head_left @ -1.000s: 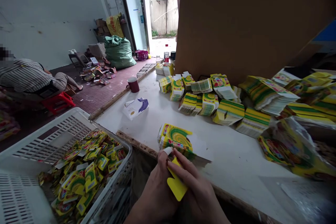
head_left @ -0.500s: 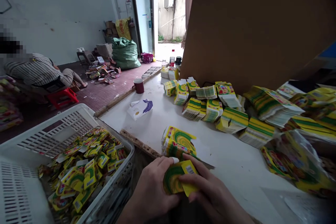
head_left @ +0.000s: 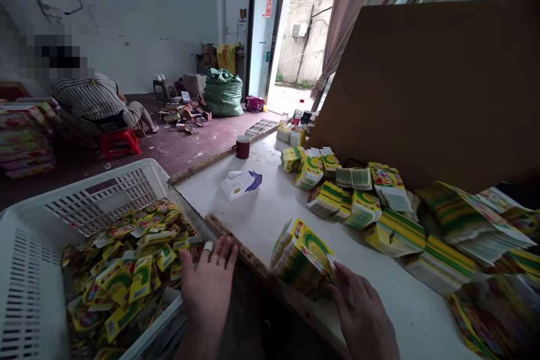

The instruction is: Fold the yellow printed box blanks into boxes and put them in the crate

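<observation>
My left hand (head_left: 211, 281) is palm up with its fingers spread over the near right rim of a white plastic basket (head_left: 105, 183); nothing is in it, and one finger wears a white cover. Inside the basket lie many folded yellow-green card packets (head_left: 141, 278). On the white table (head_left: 253, 214), my right hand (head_left: 363, 304) touches the right end of a stack of printed yellow-green cards (head_left: 310, 253), thumb and fingers around its edge. Part of that contact is blurred.
Several card bundles (head_left: 365, 208) line the table's right side before a large brown board (head_left: 430, 90). A tissue pack (head_left: 242, 184) and a dark red mug (head_left: 242, 147) stand farther back. A person (head_left: 95, 98) sits on a red stool (head_left: 120, 143) at the left.
The yellow packet held between both hands is gone from them. My left hand has moved left to the basket and opened; my right hand has gone to the card stack. The view has shifted left.
</observation>
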Demonstrator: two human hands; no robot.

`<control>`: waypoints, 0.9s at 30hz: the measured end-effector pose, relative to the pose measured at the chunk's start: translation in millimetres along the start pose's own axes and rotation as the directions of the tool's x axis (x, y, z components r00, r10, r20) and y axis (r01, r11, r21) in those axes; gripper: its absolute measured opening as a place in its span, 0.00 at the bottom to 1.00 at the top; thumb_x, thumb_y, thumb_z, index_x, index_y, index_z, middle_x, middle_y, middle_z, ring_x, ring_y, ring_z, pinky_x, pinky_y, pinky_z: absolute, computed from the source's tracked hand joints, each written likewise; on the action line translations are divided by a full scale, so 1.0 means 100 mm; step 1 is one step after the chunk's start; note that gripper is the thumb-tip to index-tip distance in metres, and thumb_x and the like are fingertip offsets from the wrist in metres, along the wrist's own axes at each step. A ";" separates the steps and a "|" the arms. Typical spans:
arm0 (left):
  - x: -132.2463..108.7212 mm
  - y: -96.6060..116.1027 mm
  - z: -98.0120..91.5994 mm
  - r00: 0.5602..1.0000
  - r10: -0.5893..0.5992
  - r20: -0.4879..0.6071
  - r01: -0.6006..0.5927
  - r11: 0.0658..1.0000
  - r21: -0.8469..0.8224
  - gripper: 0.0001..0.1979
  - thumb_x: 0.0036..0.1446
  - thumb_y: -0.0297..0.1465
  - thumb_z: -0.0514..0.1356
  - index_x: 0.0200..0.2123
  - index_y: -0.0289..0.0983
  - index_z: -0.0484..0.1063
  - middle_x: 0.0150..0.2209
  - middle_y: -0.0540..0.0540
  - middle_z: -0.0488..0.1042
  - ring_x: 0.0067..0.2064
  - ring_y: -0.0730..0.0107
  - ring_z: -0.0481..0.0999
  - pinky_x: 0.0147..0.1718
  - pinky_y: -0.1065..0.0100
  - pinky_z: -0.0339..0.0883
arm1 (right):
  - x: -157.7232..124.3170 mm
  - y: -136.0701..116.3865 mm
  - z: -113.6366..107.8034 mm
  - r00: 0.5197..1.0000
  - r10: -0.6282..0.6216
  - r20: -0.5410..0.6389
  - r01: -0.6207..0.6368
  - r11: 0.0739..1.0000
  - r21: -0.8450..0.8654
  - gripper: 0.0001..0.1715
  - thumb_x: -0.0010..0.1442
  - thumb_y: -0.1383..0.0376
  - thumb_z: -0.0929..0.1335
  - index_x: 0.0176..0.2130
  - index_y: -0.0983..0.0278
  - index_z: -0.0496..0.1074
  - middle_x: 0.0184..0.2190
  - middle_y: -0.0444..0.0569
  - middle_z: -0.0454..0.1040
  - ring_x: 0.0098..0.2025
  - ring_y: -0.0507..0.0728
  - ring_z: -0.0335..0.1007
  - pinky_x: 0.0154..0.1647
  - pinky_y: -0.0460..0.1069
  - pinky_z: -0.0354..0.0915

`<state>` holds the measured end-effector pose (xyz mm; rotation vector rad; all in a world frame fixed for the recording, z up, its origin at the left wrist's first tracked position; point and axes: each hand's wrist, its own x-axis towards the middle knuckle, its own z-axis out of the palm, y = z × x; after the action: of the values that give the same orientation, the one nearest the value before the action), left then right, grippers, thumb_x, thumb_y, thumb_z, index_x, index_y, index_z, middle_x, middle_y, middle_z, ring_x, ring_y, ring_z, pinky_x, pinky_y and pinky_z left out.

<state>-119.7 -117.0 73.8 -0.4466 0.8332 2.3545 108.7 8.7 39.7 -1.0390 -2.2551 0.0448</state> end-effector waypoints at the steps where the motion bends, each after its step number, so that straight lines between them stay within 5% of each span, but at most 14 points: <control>1: -0.01 -0.04 0.00 0.999 -0.051 0.013 0.051 0.999 0.017 0.25 0.62 0.47 0.51 0.53 0.33 0.63 0.50 0.34 0.71 0.47 0.59 0.77 0.43 0.57 0.75 | 0.00 0.00 0.01 1.000 0.017 0.005 -0.017 1.000 0.008 0.18 0.67 0.56 0.59 0.50 0.61 0.67 0.39 0.52 0.77 0.37 0.61 0.77 0.34 0.54 0.73; 5: -0.17 -0.26 -0.04 0.983 -0.133 0.128 0.119 0.987 0.112 0.18 0.61 0.39 0.57 0.49 0.33 0.69 0.47 0.37 0.73 0.40 0.66 0.77 0.34 0.66 0.75 | 0.00 -0.02 -0.02 0.996 0.076 0.054 -0.079 0.995 0.054 0.17 0.65 0.57 0.61 0.50 0.60 0.67 0.38 0.51 0.77 0.37 0.60 0.77 0.34 0.53 0.73; 9: -0.25 -0.37 -0.12 0.969 -0.094 0.229 0.043 0.974 0.222 0.23 0.51 0.41 0.67 0.47 0.36 0.71 0.45 0.39 0.75 0.40 0.66 0.75 0.34 0.69 0.74 | 0.07 -0.07 -0.02 0.996 0.073 0.053 -0.076 0.995 0.067 0.22 0.63 0.55 0.63 0.54 0.61 0.65 0.46 0.55 0.75 0.45 0.64 0.74 0.42 0.58 0.72; 13: -0.24 -0.37 -0.13 0.958 -0.096 0.269 0.006 0.948 0.317 0.24 0.50 0.40 0.68 0.48 0.36 0.71 0.43 0.41 0.75 0.39 0.68 0.74 0.34 0.70 0.72 | 0.14 -0.14 0.03 0.993 0.049 0.111 -0.062 0.991 0.120 0.16 0.64 0.60 0.62 0.50 0.60 0.68 0.42 0.53 0.77 0.44 0.64 0.74 0.43 0.59 0.71; 18: -0.26 -0.42 -0.11 0.952 -0.109 0.287 -0.006 0.929 0.371 0.19 0.53 0.39 0.66 0.45 0.36 0.71 0.38 0.44 0.75 0.35 0.72 0.73 0.33 0.72 0.69 | 0.18 -0.16 -0.02 0.977 0.175 0.121 -0.198 0.958 0.208 0.16 0.60 0.60 0.64 0.48 0.60 0.68 0.41 0.53 0.76 0.42 0.63 0.76 0.38 0.57 0.72; 23: -0.40 -0.56 -0.11 0.898 -0.022 0.439 -0.119 0.949 0.292 0.28 0.50 0.47 0.67 0.50 0.38 0.71 0.42 0.41 0.74 0.41 0.64 0.73 0.38 0.67 0.70 | 0.13 -0.25 -0.17 0.956 0.283 0.078 -0.286 0.833 0.474 0.22 0.56 0.58 0.70 0.47 0.59 0.62 0.29 0.44 0.72 0.29 0.56 0.74 0.31 0.49 0.72; 27: -0.54 -0.72 -0.06 0.827 -0.046 0.561 -0.014 0.995 0.101 0.35 0.41 0.52 0.68 0.50 0.39 0.71 0.44 0.39 0.73 0.49 0.50 0.72 0.43 0.59 0.70 | -0.05 -0.61 -0.12 0.938 0.246 0.243 -0.346 0.665 0.662 0.22 0.56 0.58 0.72 0.47 0.58 0.63 0.27 0.42 0.71 0.26 0.53 0.68 0.28 0.46 0.68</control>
<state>-32.2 -98.8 63.0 0.2857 0.6471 2.2260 77.1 -39.0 64.3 -0.9631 -1.8682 1.0633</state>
